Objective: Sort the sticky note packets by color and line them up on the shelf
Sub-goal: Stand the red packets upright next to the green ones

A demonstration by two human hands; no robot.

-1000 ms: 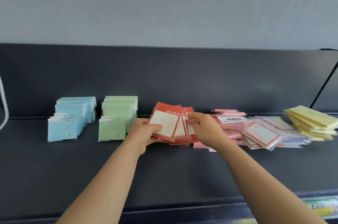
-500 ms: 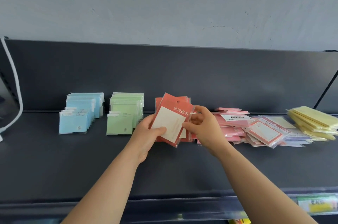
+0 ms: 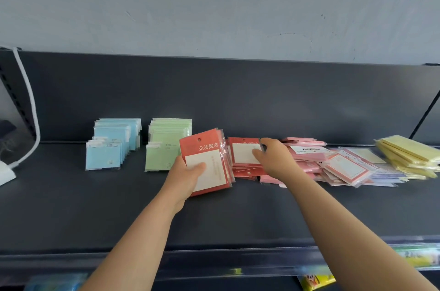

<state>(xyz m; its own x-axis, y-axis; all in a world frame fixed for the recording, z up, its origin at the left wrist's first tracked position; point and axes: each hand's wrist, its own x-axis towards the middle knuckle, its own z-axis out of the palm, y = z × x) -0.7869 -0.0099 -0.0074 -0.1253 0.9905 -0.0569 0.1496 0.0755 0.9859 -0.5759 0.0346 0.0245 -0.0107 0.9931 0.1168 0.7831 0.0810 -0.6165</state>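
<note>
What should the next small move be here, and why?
Probably the right hand lifts the top red packet it pinches and adds it to the red bundle in the left hand, since other red packets lie loose beneath it, right of the lined-up green row.

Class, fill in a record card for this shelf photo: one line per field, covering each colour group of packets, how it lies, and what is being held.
Blue packets: lined up in a row, left on the shelf
Green packets: lined up, just right of the blue
Held red packets: a bunch gripped by the left grip, tilted, face to the camera
Red pile: lying on the shelf, top packet pinched by the right grip
Pink pile: loose heap, right of the red
Yellow pile: slanted stack, far right
</note>
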